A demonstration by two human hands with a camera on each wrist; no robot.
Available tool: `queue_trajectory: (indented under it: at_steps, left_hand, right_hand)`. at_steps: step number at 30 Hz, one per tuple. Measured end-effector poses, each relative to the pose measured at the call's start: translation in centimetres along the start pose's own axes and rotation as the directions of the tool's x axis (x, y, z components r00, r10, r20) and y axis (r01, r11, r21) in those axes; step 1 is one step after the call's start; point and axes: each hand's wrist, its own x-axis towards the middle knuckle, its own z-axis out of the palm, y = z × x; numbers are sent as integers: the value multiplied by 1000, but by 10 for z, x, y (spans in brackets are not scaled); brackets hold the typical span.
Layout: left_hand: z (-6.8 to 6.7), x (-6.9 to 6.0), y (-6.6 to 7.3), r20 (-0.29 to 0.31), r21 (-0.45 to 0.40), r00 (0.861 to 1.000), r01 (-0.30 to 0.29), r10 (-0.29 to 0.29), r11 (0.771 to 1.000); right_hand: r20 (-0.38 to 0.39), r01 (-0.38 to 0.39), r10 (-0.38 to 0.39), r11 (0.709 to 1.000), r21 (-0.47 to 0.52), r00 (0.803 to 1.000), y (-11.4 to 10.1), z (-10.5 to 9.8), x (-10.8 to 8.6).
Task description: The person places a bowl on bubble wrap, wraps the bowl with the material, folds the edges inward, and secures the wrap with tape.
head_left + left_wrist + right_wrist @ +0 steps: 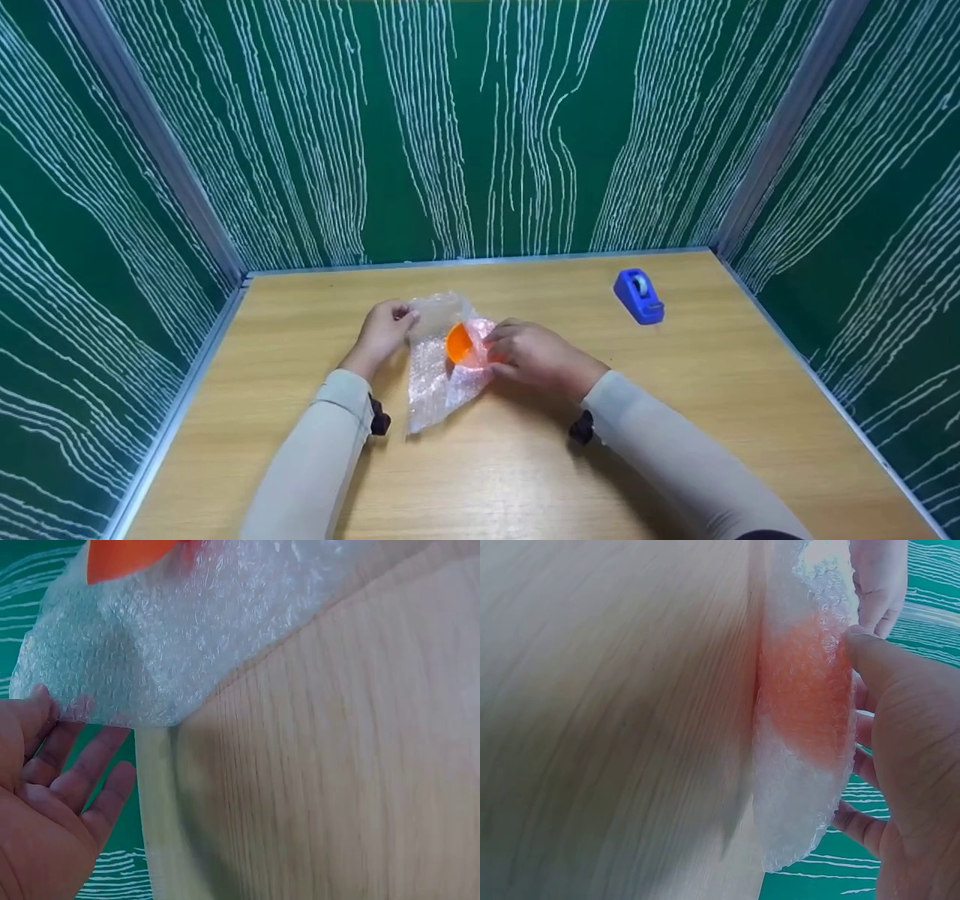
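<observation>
A sheet of clear bubble wrap (430, 375) lies on the table, partly folded over an orange cup (457, 343) that rests on its side. The cup's open rim faces left in the head view. At the sheet's far left edge, my left hand (384, 330) pinches the wrap between thumb and forefinger; the other fingers are loosely bent in the left wrist view. My right hand (536, 352) holds the folded part of the wrap against the cup from the right. Through the film, the right wrist view shows the cup's orange body (806, 690) blurred.
A blue tape dispenser (640, 297) with a roll in it stands at the back right of the wooden table (480, 480). Green panels (480, 135) with white wavy lines enclose the table at the back and both sides.
</observation>
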Motion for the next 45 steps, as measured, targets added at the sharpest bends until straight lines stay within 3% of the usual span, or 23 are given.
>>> queue_trajectory:
  at_steps: [11, 15, 22, 28, 34, 40, 45]
  left_hand:
    - [11, -12, 12, -31, 95, 989, -138, 142, 986]
    - [17, -18, 17, -32, 123, 985, -163, 168, 979]
    - [28, -32, 28, -13, 185, 980, -194, 200, 963]
    - [40, -45, 36, 35, 270, 958, -283, 284, 920]
    - [53, -51, 38, 95, 354, 955, -296, 281, 887]
    - [65, -52, 36, 173, 459, 937, -350, 304, 817]
    - [73, -50, 32, 204, 508, 918, -395, 339, 765]
  right_hand:
    - [-8, 67, -67, 997, -42, 998, 4, 0, 4]
    - [-16, 90, -91, 994, -57, 996, 6, 2, 7]
    - [-12, 67, -68, 996, -54, 998, 5, 2, 6]
    - [-26, 41, -42, 999, -34, 999, 3, 1, 4]
    - [-28, 48, -50, 998, -48, 998, 2, 3, 6]
    - [-82, 99, -104, 993, -62, 991, 4, 5, 6]
    - [-152, 76, -85, 995, -65, 985, 5, 8, 4]
